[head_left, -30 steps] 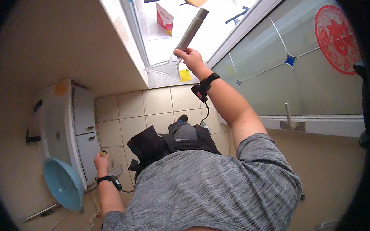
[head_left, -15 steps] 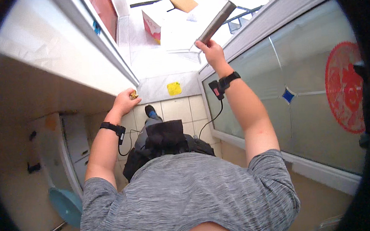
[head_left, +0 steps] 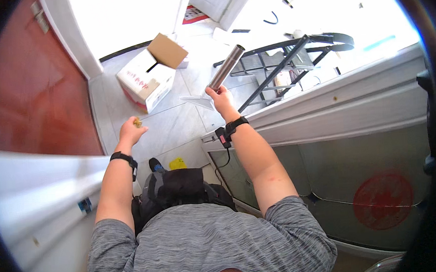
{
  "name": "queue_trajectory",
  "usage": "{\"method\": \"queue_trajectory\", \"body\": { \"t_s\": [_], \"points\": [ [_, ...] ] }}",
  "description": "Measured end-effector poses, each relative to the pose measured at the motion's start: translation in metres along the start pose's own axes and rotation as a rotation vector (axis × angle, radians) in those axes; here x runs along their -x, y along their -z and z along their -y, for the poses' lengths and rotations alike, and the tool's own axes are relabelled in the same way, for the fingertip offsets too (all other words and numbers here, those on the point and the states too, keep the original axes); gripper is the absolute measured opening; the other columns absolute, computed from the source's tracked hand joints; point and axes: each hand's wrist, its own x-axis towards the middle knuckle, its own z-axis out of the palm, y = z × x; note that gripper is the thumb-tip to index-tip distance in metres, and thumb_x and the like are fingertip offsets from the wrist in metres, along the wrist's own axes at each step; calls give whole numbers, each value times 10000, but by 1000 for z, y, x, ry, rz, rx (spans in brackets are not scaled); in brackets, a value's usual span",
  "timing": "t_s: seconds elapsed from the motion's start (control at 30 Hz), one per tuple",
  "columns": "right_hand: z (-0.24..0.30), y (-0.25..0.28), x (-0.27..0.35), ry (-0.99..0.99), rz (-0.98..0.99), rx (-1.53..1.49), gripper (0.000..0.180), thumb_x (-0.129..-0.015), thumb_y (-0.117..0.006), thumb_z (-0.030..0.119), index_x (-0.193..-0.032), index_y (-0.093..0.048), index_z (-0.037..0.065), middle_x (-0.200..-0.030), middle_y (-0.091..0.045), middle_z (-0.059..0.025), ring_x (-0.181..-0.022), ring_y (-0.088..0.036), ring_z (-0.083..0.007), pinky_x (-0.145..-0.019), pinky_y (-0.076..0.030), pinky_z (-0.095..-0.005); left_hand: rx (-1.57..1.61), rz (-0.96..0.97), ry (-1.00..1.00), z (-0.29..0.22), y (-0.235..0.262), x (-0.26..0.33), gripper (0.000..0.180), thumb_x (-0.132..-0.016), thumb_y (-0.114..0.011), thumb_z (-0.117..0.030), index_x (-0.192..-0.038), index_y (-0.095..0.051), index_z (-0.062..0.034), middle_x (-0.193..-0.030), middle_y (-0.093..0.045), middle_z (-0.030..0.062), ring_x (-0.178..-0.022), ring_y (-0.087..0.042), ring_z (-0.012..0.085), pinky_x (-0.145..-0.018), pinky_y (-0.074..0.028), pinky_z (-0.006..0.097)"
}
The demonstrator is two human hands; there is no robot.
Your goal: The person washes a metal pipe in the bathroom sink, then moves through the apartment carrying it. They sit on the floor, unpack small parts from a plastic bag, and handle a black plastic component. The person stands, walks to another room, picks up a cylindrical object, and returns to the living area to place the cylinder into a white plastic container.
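My right hand point(head_left: 219, 97) is wrapped around the lower end of a metal tube point(head_left: 227, 67), fingers curled tight, so the tube slants up and away from me over the floor; a flat pale blade point(head_left: 197, 102) juts out to the left just below my grip, which is probably why I hold it out at arm's length. My left hand point(head_left: 130, 130) is raised beside it, fingertips pinched on a small yellowish scrap point(head_left: 137, 122) (too small to tell what it is). Beyond both hands an open cardboard box point(head_left: 148, 73) sits on the grey tiles point(head_left: 178, 121), with a black folding rack point(head_left: 285, 58) to its right and a red door point(head_left: 25, 87) on my left. Half a second ago my left hand was up near a white ledge; now both arms reach out over open floor, and the box lies much closer ahead.
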Motion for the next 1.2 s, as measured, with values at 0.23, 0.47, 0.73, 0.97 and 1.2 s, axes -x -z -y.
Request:
{"method": "queue_trajectory", "body": {
  "t_s": [0.23,0.47,0.73,0.97,1.2],
  "points": [
    [39,31,-95,-92,-148,92,425,-780,-695,425,-956,-635,43,-848,-655,-119,-793,-616,-274,-734,-471,-368,-19,69,-66,-10,37,-117,575,-661,-789,-313,-1087,-578,9,-977,-653,172,-909,-622,304,-809,-485,378],
    [20,59,-260,-182,-264,-8,496,-790,-677,447,-1017,-607,12,-963,-664,-154,-948,-622,-305,-833,-467,-378,-26,4,-22,-23,57,-233,556,-701,-785,-300,-1086,-568,36,-976,-637,147,-882,-604,263,-801,-471,360],
    [11,86,-428,-274,-225,-64,470,-780,-701,427,-967,-646,-1,-878,-677,-113,-812,-643,-216,-736,-495,-329,92,-155,255,-44,76,-323,579,-734,-781,-288,-1150,-547,40,-1011,-632,112,-905,-594,217,-810,-461,334],
    [37,125,-510,-285,-321,-547,307,-850,-687,308,-972,-629,32,-851,-637,-17,-716,-582,-107,-626,-441,-248,181,-77,203,-112,60,-459,533,-769,-750,-268,-1152,-546,42,-1031,-619,109,-926,-575,207,-811,-453,328],
    [45,168,-584,-265,-447,-784,229,-871,-664,285,-947,-619,73,-779,-618,-3,-663,-553,-87,-581,-419,-229,188,57,68,-208,12,-607,452,-774,-746,-268,-1067,-553,17,-924,-582,62,-822,-519,172,-724,-434,312]
  ]
}}
